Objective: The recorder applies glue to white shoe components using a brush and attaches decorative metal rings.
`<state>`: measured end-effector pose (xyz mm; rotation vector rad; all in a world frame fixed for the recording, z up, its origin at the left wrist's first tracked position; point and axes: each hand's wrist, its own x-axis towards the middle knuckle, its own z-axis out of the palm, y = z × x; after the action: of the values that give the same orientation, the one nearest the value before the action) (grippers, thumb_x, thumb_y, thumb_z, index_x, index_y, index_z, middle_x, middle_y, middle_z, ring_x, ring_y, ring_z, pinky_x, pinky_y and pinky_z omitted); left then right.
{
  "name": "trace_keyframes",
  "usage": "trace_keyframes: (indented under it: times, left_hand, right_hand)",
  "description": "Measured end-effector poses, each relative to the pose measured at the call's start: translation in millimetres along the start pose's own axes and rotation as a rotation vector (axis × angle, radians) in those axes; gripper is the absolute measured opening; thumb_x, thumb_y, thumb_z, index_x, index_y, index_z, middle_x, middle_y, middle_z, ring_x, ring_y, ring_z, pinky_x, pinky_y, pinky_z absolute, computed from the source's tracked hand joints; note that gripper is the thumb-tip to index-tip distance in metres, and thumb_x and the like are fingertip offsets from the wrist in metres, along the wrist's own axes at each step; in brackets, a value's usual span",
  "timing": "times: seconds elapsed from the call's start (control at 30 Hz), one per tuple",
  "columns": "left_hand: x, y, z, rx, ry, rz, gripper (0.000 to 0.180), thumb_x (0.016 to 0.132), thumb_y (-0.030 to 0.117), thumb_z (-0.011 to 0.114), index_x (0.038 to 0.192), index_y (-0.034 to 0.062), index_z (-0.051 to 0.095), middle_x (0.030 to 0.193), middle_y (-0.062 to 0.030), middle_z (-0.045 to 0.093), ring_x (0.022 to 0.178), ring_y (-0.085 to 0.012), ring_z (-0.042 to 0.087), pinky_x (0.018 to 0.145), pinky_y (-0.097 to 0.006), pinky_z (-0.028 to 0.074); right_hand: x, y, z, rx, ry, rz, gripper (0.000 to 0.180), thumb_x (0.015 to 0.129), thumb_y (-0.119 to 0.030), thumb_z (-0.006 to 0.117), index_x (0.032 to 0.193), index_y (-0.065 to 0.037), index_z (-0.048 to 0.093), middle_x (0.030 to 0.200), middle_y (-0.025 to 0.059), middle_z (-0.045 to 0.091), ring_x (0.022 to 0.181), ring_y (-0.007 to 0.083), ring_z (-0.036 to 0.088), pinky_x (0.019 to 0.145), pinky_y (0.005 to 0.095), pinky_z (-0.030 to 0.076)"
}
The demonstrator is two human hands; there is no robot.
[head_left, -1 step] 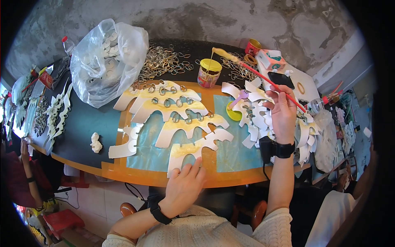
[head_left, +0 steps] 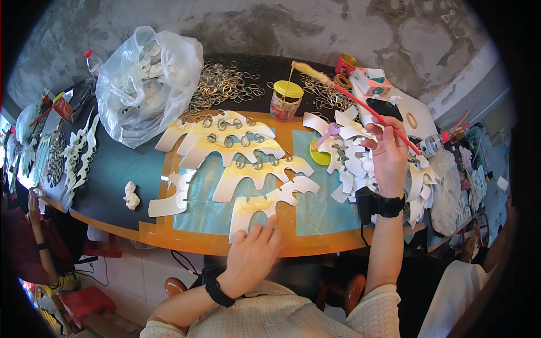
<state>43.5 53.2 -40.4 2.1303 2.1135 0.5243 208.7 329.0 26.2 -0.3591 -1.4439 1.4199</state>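
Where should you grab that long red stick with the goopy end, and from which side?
Probably by the bare red handle, coming from the near right, as the right hand does. It's slim and tilted, and its upper-left end is coated in yellow goo, trailing a string toward the tub.

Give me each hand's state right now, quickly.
Left hand: open, fingers bent, touching the nearest white cutout.
Right hand: closed, holding the red stick with a yellow-coated end.
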Motion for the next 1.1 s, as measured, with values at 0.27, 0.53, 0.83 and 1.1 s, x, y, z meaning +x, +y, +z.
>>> trace_keyframes:
  times: [0.27, 0.53, 0.83, 1.1]
  left_hand:
    - [-0.4, -0.2, 1.7, 0.001, 0.011, 0.012, 0.034, 0.083, 0.025, 0.066, 0.112, 0.0094, 0.057, 0.133, -0.0069, 0.053, 0.100, -0.0203, 0.054, 0.077, -0.037, 0.037]
    - [-0.4, 0.4, 1.4, 0.008, 0.009, 0.011, 0.034, 0.083, 0.025, 0.065, 0.112, 0.0089, 0.056, 0.133, -0.0070, 0.053, 0.100, -0.0208, 0.054, 0.076, -0.038, 0.037]
    - [-1.4, 0.2, 1.5, 0.002, 0.024, 0.011, 0.033, 0.083, 0.025, 0.066, 0.111, 0.0087, 0.057, 0.132, -0.0075, 0.054, 0.099, -0.0213, 0.054, 0.076, -0.038, 0.037]
    - [-2.8, 0.3, 3.1, -0.003, 0.034, 0.022, 0.034, 0.083, 0.025, 0.066, 0.111, 0.0083, 0.057, 0.132, -0.0080, 0.054, 0.099, -0.0215, 0.054, 0.076, -0.037, 0.037]
  right_hand:
    - [-0.4, -26.2, 0.0, 0.026, -0.043, -0.162, 0.023, 0.100, -0.017, 0.050, 0.120, -0.009, 0.055, 0.123, 0.0143, 0.059, 0.104, 0.0235, 0.063, 0.077, 0.0346, 0.058]
    - [10.6, -44.3, -0.9, -0.041, 0.005, -0.242, 0.027, 0.100, -0.019, 0.050, 0.126, -0.010, 0.054, 0.129, 0.0155, 0.057, 0.105, 0.0239, 0.063, 0.080, 0.0342, 0.056]
    - [38.8, -69.0, 7.9, -0.073, -0.035, -0.317, 0.031, 0.100, -0.018, 0.049, 0.130, -0.008, 0.053, 0.131, 0.0174, 0.055, 0.105, 0.0230, 0.063, 0.080, 0.0322, 0.055]
    - [50.0, -95.2, 17.4, -0.131, -0.048, -0.361, 0.033, 0.101, -0.021, 0.049, 0.131, -0.008, 0.053, 0.130, 0.0173, 0.056, 0.103, 0.0222, 0.063, 0.079, 0.0322, 0.054]
